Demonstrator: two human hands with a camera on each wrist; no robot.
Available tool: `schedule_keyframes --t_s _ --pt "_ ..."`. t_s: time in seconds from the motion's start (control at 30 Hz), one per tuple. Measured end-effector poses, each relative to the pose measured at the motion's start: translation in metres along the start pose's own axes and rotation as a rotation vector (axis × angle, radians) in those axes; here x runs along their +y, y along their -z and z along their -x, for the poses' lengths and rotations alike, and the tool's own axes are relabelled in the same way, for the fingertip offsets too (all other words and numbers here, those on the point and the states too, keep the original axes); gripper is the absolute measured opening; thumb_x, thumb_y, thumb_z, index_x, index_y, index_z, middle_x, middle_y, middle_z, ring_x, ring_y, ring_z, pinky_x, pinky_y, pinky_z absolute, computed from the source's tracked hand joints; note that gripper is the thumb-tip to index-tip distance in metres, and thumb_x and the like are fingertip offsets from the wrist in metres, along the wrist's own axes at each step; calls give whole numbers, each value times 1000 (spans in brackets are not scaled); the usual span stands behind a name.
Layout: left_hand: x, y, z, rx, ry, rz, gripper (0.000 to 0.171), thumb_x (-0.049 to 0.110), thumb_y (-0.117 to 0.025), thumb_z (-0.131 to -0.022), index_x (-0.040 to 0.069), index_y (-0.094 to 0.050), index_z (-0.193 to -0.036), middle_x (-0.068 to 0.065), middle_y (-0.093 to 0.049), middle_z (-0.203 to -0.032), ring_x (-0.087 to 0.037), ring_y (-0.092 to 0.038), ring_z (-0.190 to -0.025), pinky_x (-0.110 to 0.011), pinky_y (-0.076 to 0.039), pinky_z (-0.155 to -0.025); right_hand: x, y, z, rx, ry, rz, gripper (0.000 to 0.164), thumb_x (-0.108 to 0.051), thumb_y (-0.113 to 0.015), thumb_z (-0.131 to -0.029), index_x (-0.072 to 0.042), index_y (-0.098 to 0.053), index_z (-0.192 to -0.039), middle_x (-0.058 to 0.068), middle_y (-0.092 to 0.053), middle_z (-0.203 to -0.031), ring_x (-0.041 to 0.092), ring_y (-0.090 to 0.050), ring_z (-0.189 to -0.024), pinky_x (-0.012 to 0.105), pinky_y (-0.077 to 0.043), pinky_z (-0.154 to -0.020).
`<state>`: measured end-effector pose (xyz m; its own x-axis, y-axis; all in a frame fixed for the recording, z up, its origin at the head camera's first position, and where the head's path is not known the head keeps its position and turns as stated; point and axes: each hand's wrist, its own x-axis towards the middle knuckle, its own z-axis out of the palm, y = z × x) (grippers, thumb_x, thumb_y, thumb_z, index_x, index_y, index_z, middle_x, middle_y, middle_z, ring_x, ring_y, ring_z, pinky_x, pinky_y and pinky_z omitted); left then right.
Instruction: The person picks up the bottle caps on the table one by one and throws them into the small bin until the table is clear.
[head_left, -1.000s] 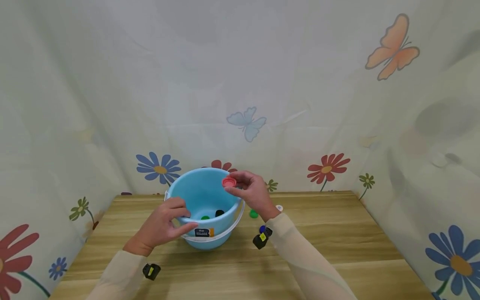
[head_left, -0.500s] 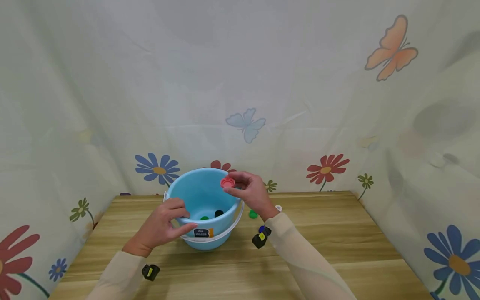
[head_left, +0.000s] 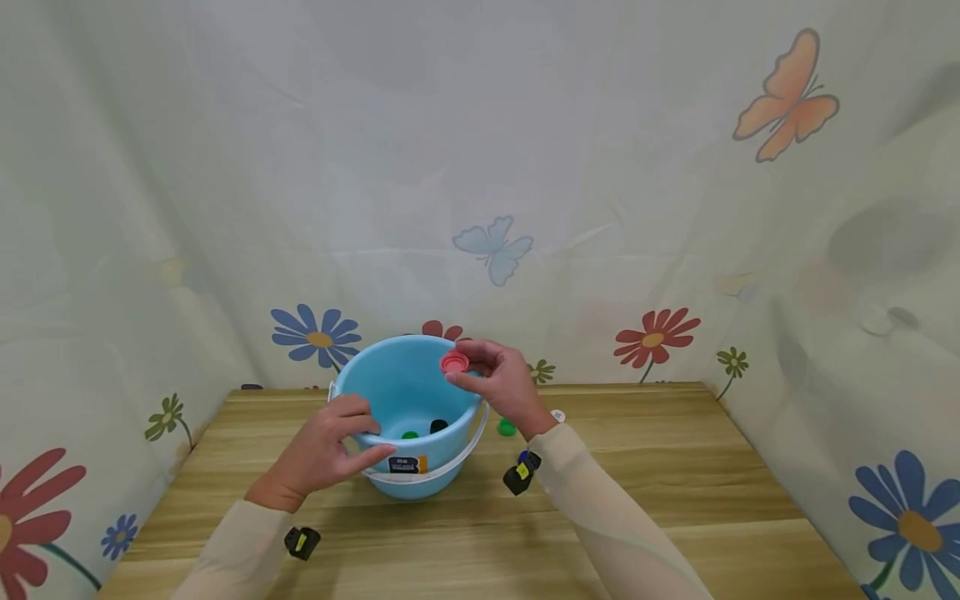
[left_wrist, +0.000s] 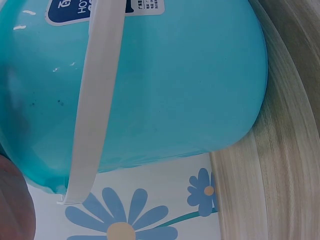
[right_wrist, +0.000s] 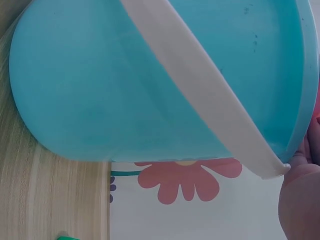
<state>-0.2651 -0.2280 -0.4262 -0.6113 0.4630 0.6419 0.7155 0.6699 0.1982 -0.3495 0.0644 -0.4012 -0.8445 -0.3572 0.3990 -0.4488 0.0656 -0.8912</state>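
Observation:
A light blue bucket [head_left: 420, 454] with a white handle [head_left: 476, 443] stands on the table, its mouth tipped a little toward me. My left hand [head_left: 327, 446] grips the near left part of its rim, thumb outside and fingers over the inside. Between thumb and fingers my right hand [head_left: 504, 380] pinches a red bottle cap [head_left: 454, 362] over the right side of the bucket's mouth, hollow face toward me. Down inside the bucket lie a green cap [head_left: 409, 435] and a black cap [head_left: 438, 426]. The left wrist view mostly shows the bucket's outer wall [left_wrist: 185, 75].
Right of the bucket, a green cap [head_left: 507, 427] and a white cap [head_left: 558, 415] lie on the wooden table [head_left: 660, 475]. A blue cap [head_left: 523, 457] is partly hidden behind the right wrist camera [head_left: 518, 477]. A flower-printed curtain [head_left: 600, 275] encloses the table's back and sides.
My right hand and the red cap have shifted very slightly left. The left hand and the bucket stay in place.

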Motion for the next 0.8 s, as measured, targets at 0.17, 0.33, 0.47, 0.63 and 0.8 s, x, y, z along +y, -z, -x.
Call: schedule_keyframes --t_s 0.17,0.33,0.47,0.63,0.8 --pt "-1 0 0 6 -8 9 23 39 -90 -74 25 -74 -81 16 -63 -88 -8 -59 -91 -50 -61 -82 1 -1 -1 9 46 -21 48 -21 -83 -88 -14 -67 -132 11 -67 -135 36 -61 -127 53 -48 -109" --pt "-2 -1 1 8 -12 7 22 40 -90 -75 26 -74 -81 16 -62 -88 -7 -58 -91 -50 -61 -81 5 0 -1 15 45 -33 50 -22 -83 -88 -13 -66 -134 8 -66 -136 42 -57 -131 55 -47 -110" --pt "-3 -1 1 9 -11 9 23 40 -90 -75 26 -74 -81 16 -62 -88 -7 -58 -90 -51 -61 -82 5 0 -1 8 39 -46 51 -22 -83 -88 -11 -65 -134 9 -65 -137 39 -57 -131 60 -43 -112" --pt "-3 -1 1 6 -9 9 23 41 -90 -75 26 -74 -81 16 -63 -88 -7 -58 -90 -51 -60 -83 5 1 0 5 33 -44 52 -22 -83 -88 -10 -65 -135 6 -65 -138 37 -58 -132 59 -43 -112" --pt "-2 -1 1 5 -10 15 23 41 -89 -76 26 -74 -82 15 -64 -89 -8 -59 -90 -52 -60 -83 5 2 2 10 29 -19 51 -23 -82 -89 -11 -64 -135 5 -65 -138 27 -60 -130 52 -46 -112"
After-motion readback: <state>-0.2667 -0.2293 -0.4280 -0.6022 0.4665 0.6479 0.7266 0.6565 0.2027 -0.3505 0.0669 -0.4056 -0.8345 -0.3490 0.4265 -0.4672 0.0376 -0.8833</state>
